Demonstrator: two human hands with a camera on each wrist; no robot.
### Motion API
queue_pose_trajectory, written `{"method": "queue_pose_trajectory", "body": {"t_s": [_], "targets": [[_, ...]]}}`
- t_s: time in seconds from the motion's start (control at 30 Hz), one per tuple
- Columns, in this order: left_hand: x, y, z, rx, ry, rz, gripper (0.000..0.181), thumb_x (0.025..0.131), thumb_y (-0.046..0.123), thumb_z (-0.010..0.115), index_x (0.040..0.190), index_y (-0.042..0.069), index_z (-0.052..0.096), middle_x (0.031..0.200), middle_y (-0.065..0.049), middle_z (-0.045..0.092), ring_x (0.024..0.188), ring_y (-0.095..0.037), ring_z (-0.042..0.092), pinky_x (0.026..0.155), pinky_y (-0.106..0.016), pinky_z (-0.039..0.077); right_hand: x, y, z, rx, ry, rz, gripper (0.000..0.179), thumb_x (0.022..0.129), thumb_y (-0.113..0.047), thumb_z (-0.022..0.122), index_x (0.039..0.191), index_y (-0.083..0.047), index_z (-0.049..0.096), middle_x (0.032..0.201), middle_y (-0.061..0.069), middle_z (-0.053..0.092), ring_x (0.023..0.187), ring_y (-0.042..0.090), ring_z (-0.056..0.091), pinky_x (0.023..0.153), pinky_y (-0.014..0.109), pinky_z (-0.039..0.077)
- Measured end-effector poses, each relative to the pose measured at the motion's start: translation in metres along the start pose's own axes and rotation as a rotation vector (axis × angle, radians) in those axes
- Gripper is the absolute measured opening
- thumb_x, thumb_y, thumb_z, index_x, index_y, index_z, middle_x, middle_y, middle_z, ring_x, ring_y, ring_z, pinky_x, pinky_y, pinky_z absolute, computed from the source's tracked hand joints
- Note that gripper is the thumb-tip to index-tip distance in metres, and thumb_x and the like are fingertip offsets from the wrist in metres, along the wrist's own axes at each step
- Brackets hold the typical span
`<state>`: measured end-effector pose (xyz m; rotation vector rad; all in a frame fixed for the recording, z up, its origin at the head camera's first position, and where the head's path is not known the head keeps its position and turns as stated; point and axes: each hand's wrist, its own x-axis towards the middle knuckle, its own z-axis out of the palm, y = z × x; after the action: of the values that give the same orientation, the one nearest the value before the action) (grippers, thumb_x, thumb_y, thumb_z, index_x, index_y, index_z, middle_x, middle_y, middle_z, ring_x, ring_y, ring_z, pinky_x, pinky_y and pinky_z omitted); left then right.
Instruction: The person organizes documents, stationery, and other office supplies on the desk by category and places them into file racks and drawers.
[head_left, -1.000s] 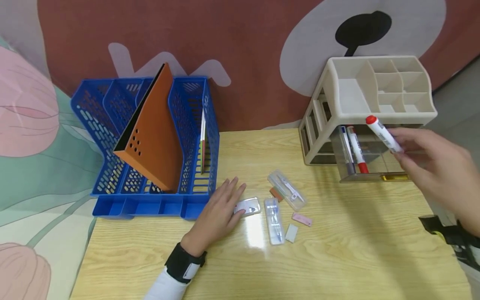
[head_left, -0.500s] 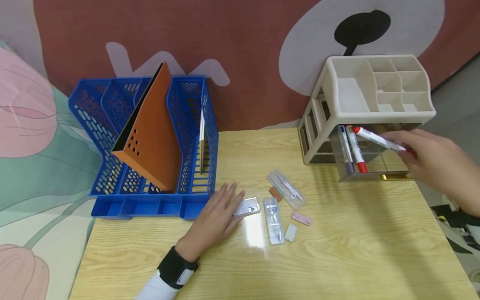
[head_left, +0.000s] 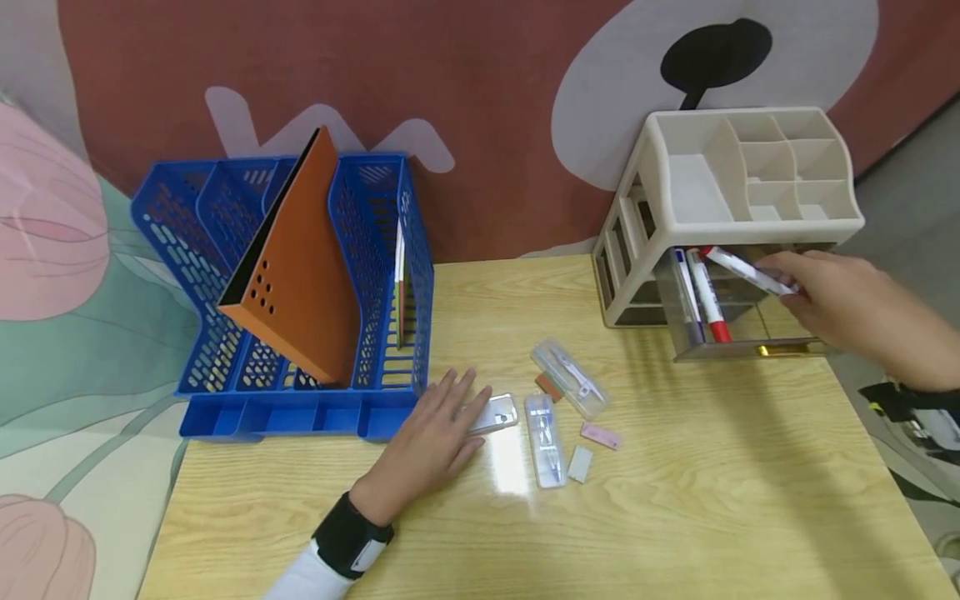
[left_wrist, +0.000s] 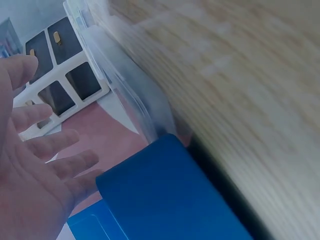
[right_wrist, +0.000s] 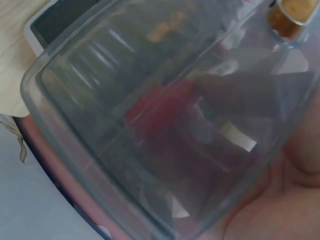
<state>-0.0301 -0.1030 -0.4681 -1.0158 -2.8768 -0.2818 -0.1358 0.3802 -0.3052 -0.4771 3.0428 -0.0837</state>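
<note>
My right hand pinches a white marker with a red cap, held slanting inside the pulled-out clear drawer. Beside it in that drawer lie a second red-capped marker and a dark-capped pen. Through the drawer's clear wall, the right wrist view shows part of my right hand and a blurred patch of red. My left hand lies with its fingers spread by the front corner of the blue file rack, partly covering a small clear case.
Two more clear cases, a pink eraser, a white eraser and an orange-brown block lie mid-table. An orange folder stands in the rack. The cream organizer stands back right.
My right hand has lowered the marker into the drawer, its red cap swinging left toward the other markers. The left hand has stayed nearly still.
</note>
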Motion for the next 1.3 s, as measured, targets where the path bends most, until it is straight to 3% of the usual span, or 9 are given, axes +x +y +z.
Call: {"method": "queue_pose_trajectory", "body": {"t_s": [0.27, 0.57, 0.87, 1.07, 1.3], "targets": [[-0.002, 0.001, 0.0, -0.005, -0.014, -0.001, 0.064, 0.103, 0.041, 0.059, 0.159, 0.015, 0.042, 0.166, -0.018, 0.035, 0.151, -0.043, 0.037, 0.12, -0.058, 0.038, 0.011, 0.006, 0.002, 0.062, -0.128, 0.021, 0.049, 0.088, 0.004, 0.069, 0.133, 0.009, 0.052, 0.097, 0.026, 0.069, 0.087, 0.041, 0.067, 0.069, 0.057, 0.055], [-0.004, 0.0, 0.002, 0.004, -0.024, -0.001, 0.064, 0.102, 0.04, 0.061, 0.159, 0.016, 0.042, 0.166, -0.017, 0.035, 0.15, -0.043, 0.038, 0.12, -0.057, 0.038, 0.016, -0.004, 0.0, 0.14, -0.263, 0.082, 0.055, 0.092, -0.007, 0.07, 0.138, 0.013, 0.045, 0.092, 0.019, 0.07, 0.072, 0.026, 0.064, 0.059, 0.042, 0.053], [-0.005, -0.003, 0.002, 0.009, -0.032, 0.005, 0.065, 0.101, 0.038, 0.063, 0.159, 0.015, 0.042, 0.165, -0.018, 0.037, 0.149, -0.043, 0.04, 0.119, -0.056, 0.039, 0.02, -0.009, 0.001, 0.223, -0.323, 0.136, 0.057, 0.095, -0.012, 0.068, 0.136, 0.017, 0.041, 0.102, 0.031, 0.069, 0.086, 0.037, 0.069, 0.064, 0.047, 0.058], [-0.004, -0.004, 0.0, 0.001, -0.032, 0.004, 0.065, 0.101, 0.037, 0.063, 0.159, 0.015, 0.042, 0.164, -0.018, 0.038, 0.149, -0.043, 0.039, 0.12, -0.056, 0.039, 0.023, -0.01, 0.003, 0.274, -0.326, 0.154, 0.063, 0.095, -0.019, 0.073, 0.135, 0.018, 0.041, 0.103, 0.031, 0.069, 0.084, 0.033, 0.068, 0.064, 0.044, 0.057], [-0.004, -0.003, 0.0, 0.004, -0.031, 0.004, 0.063, 0.101, 0.036, 0.062, 0.158, 0.015, 0.043, 0.164, -0.017, 0.039, 0.149, -0.043, 0.04, 0.119, -0.056, 0.039, 0.016, -0.02, 0.002, 0.332, -0.305, 0.171, 0.062, 0.1, -0.022, 0.067, 0.14, 0.016, 0.037, 0.103, 0.032, 0.07, 0.08, 0.029, 0.07, 0.062, 0.042, 0.058]]}}
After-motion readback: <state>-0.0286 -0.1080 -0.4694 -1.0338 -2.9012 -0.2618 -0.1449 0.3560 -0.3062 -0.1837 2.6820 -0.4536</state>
